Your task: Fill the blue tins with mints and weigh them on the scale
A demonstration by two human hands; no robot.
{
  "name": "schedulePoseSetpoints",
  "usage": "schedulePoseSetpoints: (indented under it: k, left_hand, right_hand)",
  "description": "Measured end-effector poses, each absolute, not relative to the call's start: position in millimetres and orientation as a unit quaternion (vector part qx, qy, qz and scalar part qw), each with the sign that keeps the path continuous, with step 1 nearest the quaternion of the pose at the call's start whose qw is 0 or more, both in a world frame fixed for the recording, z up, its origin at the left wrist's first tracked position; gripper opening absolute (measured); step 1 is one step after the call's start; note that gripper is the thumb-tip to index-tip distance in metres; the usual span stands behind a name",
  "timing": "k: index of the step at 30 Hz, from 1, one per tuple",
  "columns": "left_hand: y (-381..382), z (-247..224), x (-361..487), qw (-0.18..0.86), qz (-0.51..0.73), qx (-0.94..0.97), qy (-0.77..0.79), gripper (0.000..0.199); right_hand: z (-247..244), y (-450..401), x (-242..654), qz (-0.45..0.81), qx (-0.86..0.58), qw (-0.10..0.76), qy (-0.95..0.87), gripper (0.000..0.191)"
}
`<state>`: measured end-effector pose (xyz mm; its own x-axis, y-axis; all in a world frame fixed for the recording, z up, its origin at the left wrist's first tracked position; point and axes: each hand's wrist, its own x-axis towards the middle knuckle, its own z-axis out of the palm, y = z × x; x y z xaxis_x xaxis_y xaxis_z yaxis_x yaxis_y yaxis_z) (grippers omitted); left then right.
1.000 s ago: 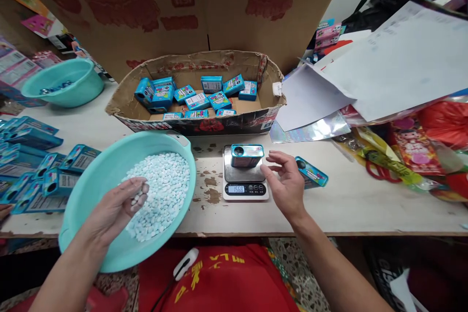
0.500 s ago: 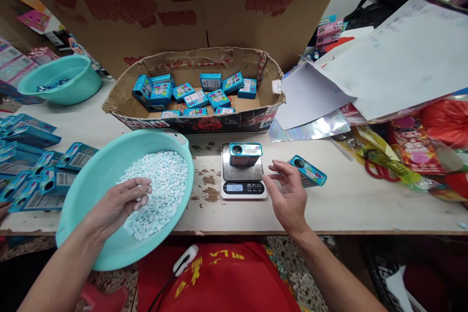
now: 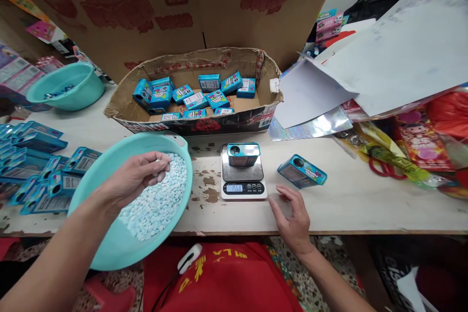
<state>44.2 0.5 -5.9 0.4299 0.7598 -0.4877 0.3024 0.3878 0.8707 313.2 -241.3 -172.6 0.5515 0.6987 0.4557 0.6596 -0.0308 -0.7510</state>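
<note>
My left hand (image 3: pixel 141 175) hovers over a turquoise basin (image 3: pixel 95 195), its fingers pinched together; what they hold is too small to make out. Pale blue and white candy pieces (image 3: pixel 157 209) lie heaped in that basin. My right hand (image 3: pixel 292 214) is open and holds nothing, low over the table beside a digital scale (image 3: pixel 243 175). The scale's display appears to read 156.8. On its plate stands a blue tin (image 3: pixel 243 155) with a round dark opening on top. Another blue tin (image 3: pixel 302 171) with a similar opening stands just beyond my right fingers.
Behind the scale, a cut-down cardboard box (image 3: pixel 197 124) holds several blue tins. More blue tins (image 3: pixel 54 180) crowd the left side, near a smaller turquoise bowl (image 3: pixel 73 92). Papers (image 3: pixel 395 53), wrappers and red-handled scissors (image 3: pixel 387 168) lie to the right.
My left hand has shifted right and up above the candy, still pinched. My right hand has drawn back toward me, away from the tin right of the scale.
</note>
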Motion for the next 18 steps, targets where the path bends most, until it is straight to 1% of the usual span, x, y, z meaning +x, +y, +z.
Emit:
schedulePoseSetpoints:
  k: [5, 8, 10, 11, 13, 14, 15, 16, 18]
  left_hand:
    - [6, 8, 73, 0.643, 0.193, 0.558, 0.487, 0.021]
    - [8, 4, 59, 0.588, 0.204, 0.601, 0.501, 0.027]
    - [8, -7, 41, 0.515, 0.150, 0.665, 0.520, 0.035]
    - [7, -14, 32, 0.460, 0.113, 0.704, 0.529, 0.040]
    - [3, -27, 18, 0.340, 0.062, 0.767, 0.541, 0.050]
    - [-1, -33, 14, 0.299, 0.058, 0.778, 0.549, 0.054]
    - [-6, -37, 13, 0.284, 0.071, 0.775, 0.560, 0.054]
    - [-13, -40, 15, 0.298, 0.097, 0.759, 0.570, 0.053]
    - [-28, -42, 24, 0.384, 0.175, 0.699, 0.577, 0.049]
  right_hand:
    - [-172, -244, 317, 0.012, -0.714, 0.510, -0.479, 0.027]
    - [-164, -242, 317, 0.021, -0.713, 0.520, -0.470, 0.024]
    - [-155, -230, 315, 0.048, -0.703, 0.545, -0.454, 0.026]
    - [-149, -220, 314, 0.064, -0.693, 0.562, -0.446, 0.031]
    - [-138, -194, 313, 0.104, -0.675, 0.589, -0.433, 0.049]
    - [-132, -179, 314, 0.125, -0.671, 0.592, -0.429, 0.058]
    - [-127, -164, 315, 0.151, -0.669, 0.588, -0.429, 0.064]
    - [-122, -150, 316, 0.181, -0.669, 0.578, -0.431, 0.064]
    - [-111, -127, 317, 0.230, -0.669, 0.551, -0.442, 0.052]
